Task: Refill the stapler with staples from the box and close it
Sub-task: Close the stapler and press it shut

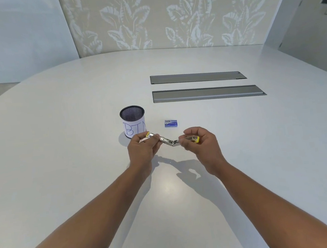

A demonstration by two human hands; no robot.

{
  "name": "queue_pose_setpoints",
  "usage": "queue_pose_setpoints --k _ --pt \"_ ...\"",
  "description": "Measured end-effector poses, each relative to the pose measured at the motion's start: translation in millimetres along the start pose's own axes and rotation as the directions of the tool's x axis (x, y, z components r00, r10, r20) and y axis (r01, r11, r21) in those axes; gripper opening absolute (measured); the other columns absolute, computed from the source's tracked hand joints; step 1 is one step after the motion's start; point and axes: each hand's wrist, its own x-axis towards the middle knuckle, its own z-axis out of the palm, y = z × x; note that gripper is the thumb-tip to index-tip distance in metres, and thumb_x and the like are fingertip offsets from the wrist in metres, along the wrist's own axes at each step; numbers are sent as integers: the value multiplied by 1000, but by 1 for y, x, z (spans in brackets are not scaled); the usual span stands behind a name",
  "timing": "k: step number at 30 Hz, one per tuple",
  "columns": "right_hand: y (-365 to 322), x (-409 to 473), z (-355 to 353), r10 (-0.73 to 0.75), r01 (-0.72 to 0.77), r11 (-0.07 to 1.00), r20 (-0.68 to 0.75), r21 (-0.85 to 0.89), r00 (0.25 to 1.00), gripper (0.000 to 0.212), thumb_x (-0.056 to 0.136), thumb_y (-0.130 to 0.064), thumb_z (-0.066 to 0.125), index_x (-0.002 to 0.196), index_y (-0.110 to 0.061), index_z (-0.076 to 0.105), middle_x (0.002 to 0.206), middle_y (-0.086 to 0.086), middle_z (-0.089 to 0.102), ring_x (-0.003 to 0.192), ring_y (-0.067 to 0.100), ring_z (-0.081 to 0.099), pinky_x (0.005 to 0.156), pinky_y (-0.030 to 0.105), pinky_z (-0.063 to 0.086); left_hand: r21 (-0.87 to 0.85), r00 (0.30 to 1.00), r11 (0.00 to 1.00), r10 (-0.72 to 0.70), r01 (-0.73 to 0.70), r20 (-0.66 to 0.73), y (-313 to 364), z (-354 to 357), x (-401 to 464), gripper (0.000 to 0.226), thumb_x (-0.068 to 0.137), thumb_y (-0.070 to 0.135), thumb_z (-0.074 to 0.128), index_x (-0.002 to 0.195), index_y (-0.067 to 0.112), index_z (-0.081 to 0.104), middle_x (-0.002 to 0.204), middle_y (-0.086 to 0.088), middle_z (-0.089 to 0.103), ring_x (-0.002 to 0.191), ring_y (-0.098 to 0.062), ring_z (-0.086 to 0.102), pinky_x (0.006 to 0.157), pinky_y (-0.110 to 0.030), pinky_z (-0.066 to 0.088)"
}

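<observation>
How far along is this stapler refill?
Done: the stapler is swung open, gripped at either end by the left hand and right hand. Left: the staple box lies untouched on the table, so loading and closing remain.

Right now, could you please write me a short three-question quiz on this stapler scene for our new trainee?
1. True or false: the stapler is swung open, its two halves spread between the left hand and the right hand.
2. Where does the staple box lie? A) inside the mesh cup B) on the table, beyond the hands C) in the right hand
3. Fill in: the mesh cup stands to the ____ of the staple box.

Key: 1 true; 2 B; 3 left
</observation>
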Motion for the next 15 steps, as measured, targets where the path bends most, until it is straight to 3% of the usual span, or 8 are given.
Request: queue_pose_setpoints --k 5,6,8,10,13,15 --pt "0 -2 15 -90 90 991 2 -98 996 13 92 -41 70 104 -37 73 92 -19 74 87 3 65 78 12 47 -22 997 999 -39 41 61 -2 -2 -4 26 83 -2 77 99 9 60 81 -11 74 77 -25 75 67 -24 60" --pt "-1 -2 18 -101 105 985 37 -138 994 15 94 -48 65 107 -42 71 95 -22 72 91 2 65 80 14 49 -21 996 999 -45 46 74 -3 -2 -4 25 84 -2 76 99 9 60 80 -11 74 77 -26 75 67 -24 60" --pt "-1 -1 23 -73 95 979 124 -183 990 20 96 -53 56 114 -49 64 104 -24 69 99 12 66 89 29 54 9 992 999 -51 50 114 -4 -2 -5 25 84 0 76 100 10 59 83 -14 75 79 -28 75 70 -25 59" --pt "-1 0 25 -30 81 968 213 -236 977 35 97 -55 53 131 -46 55 116 -22 68 104 17 66 94 40 55 55 983 998 -52 43 177 -4 -3 -7 24 86 4 76 101 10 59 86 -17 75 82 -29 74 75 -28 59" --pt "-2 3 24 11 119 915 318 -386 948 66 94 -58 46 155 -36 34 110 -21 67 92 -6 61 93 27 51 60 960 997 -58 43 272 -3 -6 -9 20 88 6 75 101 8 61 86 -17 74 84 -27 73 81 -31 59" --pt "-3 3 23 19 159 881 369 -445 929 72 95 -60 39 159 -31 24 125 -23 60 105 -13 54 94 13 41 70 945 997 -63 42 321 -1 -5 -10 20 87 9 76 103 7 63 90 -17 75 88 -26 74 81 -30 59"
